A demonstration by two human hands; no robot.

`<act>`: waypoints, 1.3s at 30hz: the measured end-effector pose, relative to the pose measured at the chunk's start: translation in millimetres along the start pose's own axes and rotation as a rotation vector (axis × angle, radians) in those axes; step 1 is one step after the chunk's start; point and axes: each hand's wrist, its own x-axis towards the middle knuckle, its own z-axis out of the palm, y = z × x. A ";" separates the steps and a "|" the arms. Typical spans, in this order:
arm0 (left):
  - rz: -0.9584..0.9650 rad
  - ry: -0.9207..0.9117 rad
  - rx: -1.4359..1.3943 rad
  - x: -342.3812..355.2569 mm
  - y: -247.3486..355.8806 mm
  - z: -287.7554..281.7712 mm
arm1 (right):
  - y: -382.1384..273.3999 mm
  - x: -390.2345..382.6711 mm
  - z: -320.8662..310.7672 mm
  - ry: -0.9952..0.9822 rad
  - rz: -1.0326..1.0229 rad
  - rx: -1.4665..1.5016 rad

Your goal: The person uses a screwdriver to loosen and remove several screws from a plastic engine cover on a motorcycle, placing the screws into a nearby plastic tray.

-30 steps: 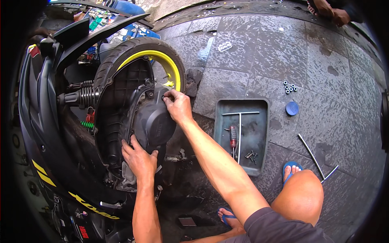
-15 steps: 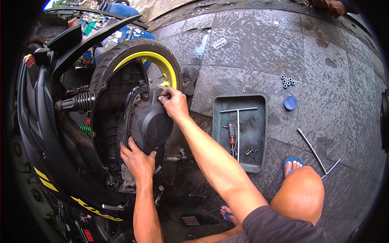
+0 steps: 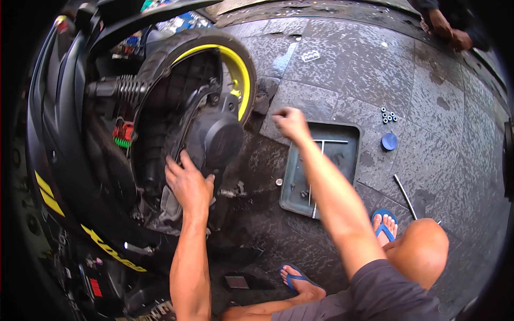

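While left hand (image 3: 187,184) presses engine cover (image 3: 214,140), fingers spread, right hand (image 3: 290,123) curled above tool tray (image 3: 300,182).

The right hand (image 3: 290,123) is smeared by motion above the near-left corner of the grey tray (image 3: 342,160), so whether its fingers are curled on anything cannot be told. The forearm crosses the tray and hides its near-left part; the small tools inside it are too blurred to name. Right of the tray, the cluster of small dark round parts (image 3: 389,115) is too tiny to identify. The left hand (image 3: 187,184) covers the lower edge of the black round cover (image 3: 217,140), left of the tray. Far beyond the tray, another person's hand (image 3: 447,29) is cut off by the picture's rim.
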 end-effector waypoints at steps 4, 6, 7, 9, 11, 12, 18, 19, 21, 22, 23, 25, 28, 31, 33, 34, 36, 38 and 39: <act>0.003 0.008 0.044 3.7 -1.1 1.1 | 78.8 -32.1 -66.5 0.008 0.089 -0.776; -0.015 -0.007 0.036 1.8 -7.2 2.1 | 94.6 -70.7 -66.2 -0.134 0.093 -0.954; -0.012 -0.011 0.035 2.4 -6.4 2.8 | 103.1 -84.4 -65.9 -0.141 0.003 -0.993; -0.016 -0.018 0.036 1.8 -1.5 1.6 | 111.5 -104.4 -53.2 -0.157 -0.128 -1.088; -0.019 -0.019 0.052 2.4 -1.6 0.3 | 116.1 -118.7 -33.5 -0.131 -0.237 -1.238; -0.016 -0.028 0.049 3.2 -1.4 0.6 | 122.5 -119.2 -23.9 -0.077 -0.169 -1.285; -0.031 -0.060 0.075 -0.9 -7.5 -3.6 | 82.3 -101.9 -4.7 0.004 0.221 -0.866; -0.032 -0.054 0.075 -0.9 -8.7 -3.8 | 47.4 -105.5 -14.2 0.070 0.200 -0.696; -0.015 -0.048 0.057 1.1 0.2 -4.3 | 15.4 -92.9 -39.3 0.278 0.031 -0.488; -0.011 -0.050 0.055 1.0 0.7 -3.8 | 0.7 -88.6 -48.9 0.342 -0.089 -0.341; -0.009 -0.053 0.054 0.6 0.9 -3.0 | -8.7 -84.9 -52.5 0.358 -0.109 -0.124; -0.007 -0.050 0.053 3.2 3.0 -4.4 | -28.9 -85.7 -53.5 0.329 -0.152 0.237; -0.017 -0.055 0.069 3.3 -0.9 -5.8 | -61.7 -107.5 -38.6 0.147 -0.144 0.693; -0.011 -0.075 0.077 3.8 -0.7 -4.0 | -60.8 -110.4 -23.9 0.157 -0.232 0.748; -0.013 -0.085 0.073 4.7 -0.1 -3.4 | -61.8 -108.6 -18.0 0.161 -0.269 0.762; -0.012 -0.090 0.077 4.1 0.0 -3.3 | -62.9 -108.2 -15.8 0.162 -0.289 0.768; -0.014 -0.097 0.083 3.8 0.4 -4.2 | -58.3 -104.2 -9.2 0.152 -0.287 0.771; -0.016 -0.095 0.082 4.3 2.3 -6.1 | -58.4 -102.6 -6.9 0.151 -0.292 0.737; -0.016 -0.096 0.083 4.0 2.3 -6.4 | -59.0 -102.4 -5.6 0.149 -0.301 0.734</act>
